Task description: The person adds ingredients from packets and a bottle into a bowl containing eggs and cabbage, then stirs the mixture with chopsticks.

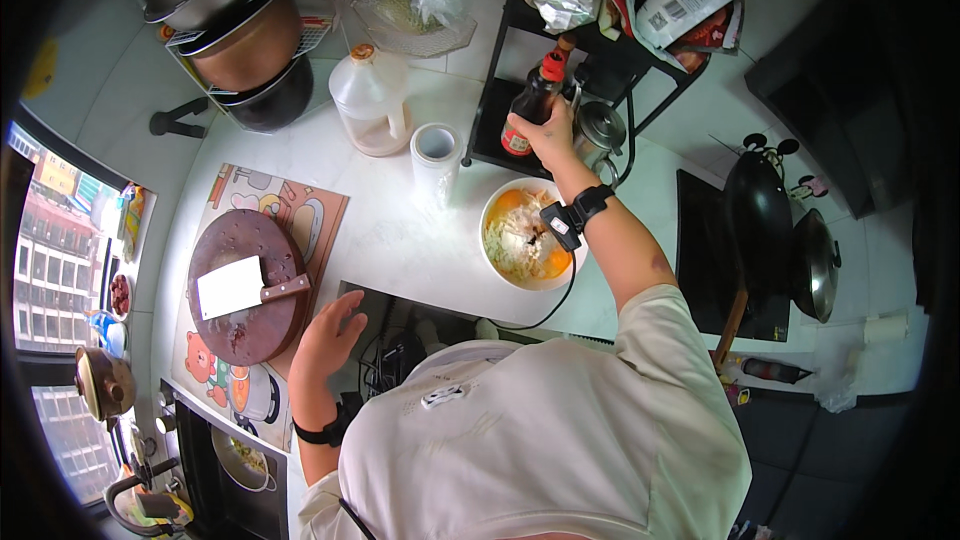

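My right hand [553,133] is wrapped around a dark sauce bottle [528,101] with a red cap, at the lower shelf of a black rack. Below that forearm, a white bowl [490,268] holds egg yolks, chopped pale green vegetable, shreds and white powder with a dark spot of liquid in the middle. My left hand [330,334] hovers empty, fingers apart, beside a round wooden chopping block [259,236]. A cleaver [232,288] with a wooden handle lies flat on the block.
A plastic jug [369,105] and a plastic wrap roll [436,161] stand behind the bowl. The black rack [489,109] also holds a glass pot [600,127]. A wok [757,221] sits over the cooktop [694,240] at right. The sink [217,495] is at lower left.
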`<control>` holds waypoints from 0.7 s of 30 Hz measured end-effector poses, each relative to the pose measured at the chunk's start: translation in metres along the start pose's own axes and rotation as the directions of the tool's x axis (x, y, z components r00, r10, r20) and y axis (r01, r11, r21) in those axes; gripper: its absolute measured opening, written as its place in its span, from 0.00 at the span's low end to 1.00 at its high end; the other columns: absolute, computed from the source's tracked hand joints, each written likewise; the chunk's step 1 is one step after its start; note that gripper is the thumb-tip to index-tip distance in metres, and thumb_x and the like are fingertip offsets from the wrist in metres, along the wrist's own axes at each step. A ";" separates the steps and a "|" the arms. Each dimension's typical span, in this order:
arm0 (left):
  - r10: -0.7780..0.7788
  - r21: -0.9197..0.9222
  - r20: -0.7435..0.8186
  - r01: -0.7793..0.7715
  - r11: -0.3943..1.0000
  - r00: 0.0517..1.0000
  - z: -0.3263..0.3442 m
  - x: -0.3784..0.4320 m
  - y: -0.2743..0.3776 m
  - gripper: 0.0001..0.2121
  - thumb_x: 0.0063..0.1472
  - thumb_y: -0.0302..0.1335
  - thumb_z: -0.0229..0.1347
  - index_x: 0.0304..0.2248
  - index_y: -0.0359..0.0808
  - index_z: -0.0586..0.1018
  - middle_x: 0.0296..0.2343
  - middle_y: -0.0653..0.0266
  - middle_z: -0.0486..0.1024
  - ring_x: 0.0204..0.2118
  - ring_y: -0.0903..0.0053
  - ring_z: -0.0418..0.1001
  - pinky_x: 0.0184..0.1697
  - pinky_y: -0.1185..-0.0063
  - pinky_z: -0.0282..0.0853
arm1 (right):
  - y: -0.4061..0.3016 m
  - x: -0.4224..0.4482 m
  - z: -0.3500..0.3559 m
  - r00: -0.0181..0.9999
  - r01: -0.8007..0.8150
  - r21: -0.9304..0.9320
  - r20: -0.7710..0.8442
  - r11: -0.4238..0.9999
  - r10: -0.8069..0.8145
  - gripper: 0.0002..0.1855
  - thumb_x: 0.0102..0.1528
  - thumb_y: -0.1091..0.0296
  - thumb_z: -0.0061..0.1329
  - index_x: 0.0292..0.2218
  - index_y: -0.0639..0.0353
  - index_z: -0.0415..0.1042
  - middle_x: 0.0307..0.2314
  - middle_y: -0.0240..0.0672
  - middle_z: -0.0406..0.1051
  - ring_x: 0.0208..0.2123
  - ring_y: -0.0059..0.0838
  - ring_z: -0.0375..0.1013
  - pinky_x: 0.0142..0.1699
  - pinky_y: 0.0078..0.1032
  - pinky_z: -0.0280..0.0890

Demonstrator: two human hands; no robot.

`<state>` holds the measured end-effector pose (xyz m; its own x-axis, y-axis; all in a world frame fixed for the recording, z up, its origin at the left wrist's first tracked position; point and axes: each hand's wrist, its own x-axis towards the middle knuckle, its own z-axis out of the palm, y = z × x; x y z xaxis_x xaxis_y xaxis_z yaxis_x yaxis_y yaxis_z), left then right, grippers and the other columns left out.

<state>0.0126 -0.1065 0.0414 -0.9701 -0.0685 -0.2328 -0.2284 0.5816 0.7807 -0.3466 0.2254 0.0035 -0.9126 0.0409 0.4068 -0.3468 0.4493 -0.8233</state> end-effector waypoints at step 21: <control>-0.049 -0.045 -0.036 0.047 0.998 0.998 -0.014 -0.010 -0.010 0.18 0.60 0.29 0.54 0.50 0.37 0.72 0.41 0.54 0.75 0.44 0.65 0.72 0.47 0.73 0.67 | 0.009 0.002 0.018 0.995 -0.064 -0.162 -0.080 0.985 0.051 0.47 0.39 0.56 0.65 0.53 0.69 0.55 0.46 0.58 0.61 0.50 0.53 0.62 0.54 0.37 0.60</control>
<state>0.0231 -0.1233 0.0441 -0.9601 -0.1262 -0.2496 -0.2776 0.5403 0.7944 -0.3555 0.2132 -0.0105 -0.9090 0.1352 0.3942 -0.2483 0.5841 -0.7728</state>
